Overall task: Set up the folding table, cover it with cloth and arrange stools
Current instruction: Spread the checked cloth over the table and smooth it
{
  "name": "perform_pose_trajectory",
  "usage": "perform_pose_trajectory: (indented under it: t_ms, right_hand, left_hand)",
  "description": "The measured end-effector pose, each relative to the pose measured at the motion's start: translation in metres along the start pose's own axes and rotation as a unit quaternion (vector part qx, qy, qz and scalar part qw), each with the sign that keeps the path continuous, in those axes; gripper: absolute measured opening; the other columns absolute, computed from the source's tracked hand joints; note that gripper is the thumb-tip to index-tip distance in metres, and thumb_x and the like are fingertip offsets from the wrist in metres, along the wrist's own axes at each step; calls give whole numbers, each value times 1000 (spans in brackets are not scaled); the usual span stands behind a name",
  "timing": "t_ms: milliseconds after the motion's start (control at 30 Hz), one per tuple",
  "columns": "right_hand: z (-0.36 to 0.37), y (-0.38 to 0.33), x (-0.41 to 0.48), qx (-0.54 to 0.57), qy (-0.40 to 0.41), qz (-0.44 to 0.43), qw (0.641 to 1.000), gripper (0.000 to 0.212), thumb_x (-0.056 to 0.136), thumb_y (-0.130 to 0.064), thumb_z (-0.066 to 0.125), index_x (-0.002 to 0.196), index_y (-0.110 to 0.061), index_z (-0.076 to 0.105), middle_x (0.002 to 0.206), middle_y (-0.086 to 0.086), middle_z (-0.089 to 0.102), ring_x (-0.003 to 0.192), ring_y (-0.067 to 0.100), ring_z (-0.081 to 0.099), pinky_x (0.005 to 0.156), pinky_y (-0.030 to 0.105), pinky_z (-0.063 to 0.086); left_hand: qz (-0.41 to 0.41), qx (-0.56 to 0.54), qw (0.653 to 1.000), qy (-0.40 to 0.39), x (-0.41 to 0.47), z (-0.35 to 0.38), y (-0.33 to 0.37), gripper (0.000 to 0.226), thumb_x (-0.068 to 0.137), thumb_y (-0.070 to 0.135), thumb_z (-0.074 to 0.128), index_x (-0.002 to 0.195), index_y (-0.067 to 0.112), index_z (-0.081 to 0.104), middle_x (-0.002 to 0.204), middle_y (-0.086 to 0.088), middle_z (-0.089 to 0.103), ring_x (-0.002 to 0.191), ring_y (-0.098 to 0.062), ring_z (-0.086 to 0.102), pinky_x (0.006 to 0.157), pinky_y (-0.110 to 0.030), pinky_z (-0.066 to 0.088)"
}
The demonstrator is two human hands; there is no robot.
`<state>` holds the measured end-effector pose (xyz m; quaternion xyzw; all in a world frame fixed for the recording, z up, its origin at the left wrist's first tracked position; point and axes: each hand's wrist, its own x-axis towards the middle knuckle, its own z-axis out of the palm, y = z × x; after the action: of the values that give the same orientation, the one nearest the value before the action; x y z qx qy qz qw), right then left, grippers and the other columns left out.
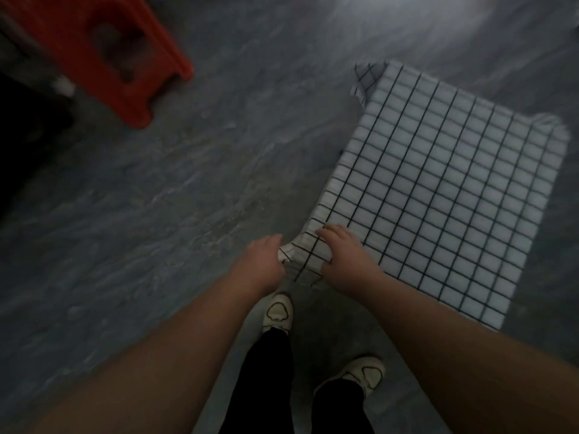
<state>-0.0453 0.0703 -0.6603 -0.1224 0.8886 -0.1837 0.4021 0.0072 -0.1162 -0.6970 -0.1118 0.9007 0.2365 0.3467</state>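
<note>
A white checked cloth (438,189) with thin black grid lines is spread flat over the surface at the right of the view, and its edges hang down over the sides. The surface itself is hidden beneath the cloth. Both hands are at the near left corner of the cloth. The left hand (266,261) is at the hanging tip of that corner, its grip closed on a small bunch of fabric that sticks out beside its knuckles. The right hand (341,258) lies on top of the same corner, fingers bent over the edge and thumb against the hanging side. Whether its grip pinches the fabric or only presses it down cannot be told through the blur. The two hands are near each other, with only the gathered corner between them. At the upper left, well apart from the covered surface, stand red plastic stools (103,54), which seem to be nested one on another on the grey marbled floor (156,198). Below the hands are two white shoes (277,311) and black trouser legs (266,386).
</note>
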Motion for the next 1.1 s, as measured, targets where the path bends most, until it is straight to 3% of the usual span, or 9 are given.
perform_pose_trajectory:
  t_ms: [67, 233, 333, 500, 633, 767, 900, 1100]
  right_hand:
    - [-19, -10, -28, -17, 35, 15, 999, 66, 95, -17, 51, 156, -24, 26, 165, 1, 18, 153, 22, 8, 123, 39, 10]
    - [-76, -30, -133, -62, 73, 60, 994, 62, 100, -35, 49, 155, -22, 25, 164, 4, 20, 151, 25, 15, 121, 43, 18]
    - [-107, -35, -206, -105, 97, 43, 989, 67, 100, -44, 44, 157, -25, 16, 166, 4, 13, 153, 25, 8, 123, 47, 17]
    - [-157, -41, -316, -111, 171, 37, 978, 70, 101, -43, 42, 159, -26, 8, 167, 3, 5, 154, 23, 0, 125, 45, 12]
    - [-180, -40, -383, -61, 274, 42, 959, 68, 101, -40, 46, 159, -21, 17, 166, 5, 14, 153, 23, 6, 125, 38, 10]
    - [-192, -35, -429, 4, 367, 101, 925, 67, 99, -36, 51, 157, -19, 23, 164, 6, 20, 151, 24, 13, 122, 37, 15]
    - [-196, -16, -460, 22, 408, 143, 901, 65, 98, -31, 54, 156, -18, 27, 162, 6, 25, 149, 24, 18, 117, 30, 15]
    - [-194, 38, -495, 54, 430, 208, 877, 65, 97, -34, 50, 155, -12, 28, 159, 12, 30, 148, 29, 23, 123, 35, 13]
  left_hand:
    - [17, 24, 999, 23, -32, -28, 17, 63, 98, 24, 52, 156, 16, 27, 159, -8, 33, 144, -28, 32, 118, -41, 27]
    - [82, 89, 989, 88, -126, -87, 72, 64, 97, 31, 50, 155, 18, 27, 160, -9, 32, 147, -30, 28, 119, -49, 26]
    - [95, 78, 986, 115, -183, -117, 105, 64, 97, 34, 49, 155, 18, 27, 161, -11, 30, 148, -31, 26, 119, -50, 24]
    - [119, 56, 981, 146, -255, -156, 158, 66, 100, 40, 46, 158, 20, 21, 164, -11, 21, 151, -32, 18, 122, -51, 19]
    - [201, 93, 960, 170, -284, -191, 202, 67, 100, 44, 45, 158, 21, 19, 165, -10, 20, 151, -31, 16, 121, -51, 20]
    - [265, 137, 937, 183, -300, -224, 249, 67, 100, 47, 43, 158, 22, 20, 165, -9, 21, 151, -31, 16, 122, -51, 20]
    - [315, 164, 915, 192, -300, -236, 294, 68, 99, 52, 41, 157, 23, 22, 165, -6, 20, 152, -29, 16, 122, -51, 20]
    - [353, 224, 895, 154, -305, -201, 363, 70, 99, 57, 36, 159, 27, 14, 167, -4, 12, 153, -29, 5, 124, -50, 10]
